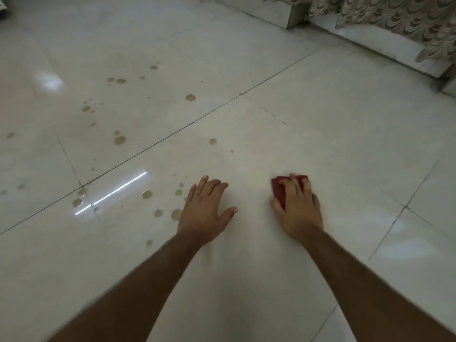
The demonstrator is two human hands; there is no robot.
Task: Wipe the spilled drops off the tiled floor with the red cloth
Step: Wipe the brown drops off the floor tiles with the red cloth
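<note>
My right hand [297, 206] presses the folded red cloth [280, 191] flat on the glossy white tiled floor [320, 114]; my left hand [206, 208] rests flat, fingers straight, beside brownish spilled drops [176, 214].

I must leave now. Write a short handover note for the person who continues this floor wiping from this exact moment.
Left hand: open, flat on the tiled floor, holds nothing.
Right hand: presses the red cloth on the floor, fingers over it.
Done: the floor around the cloth shows no drops.
Left: brownish drops remain, scattered to the left of the left hand and farther ahead; the nearest lies beside that hand.
</note>
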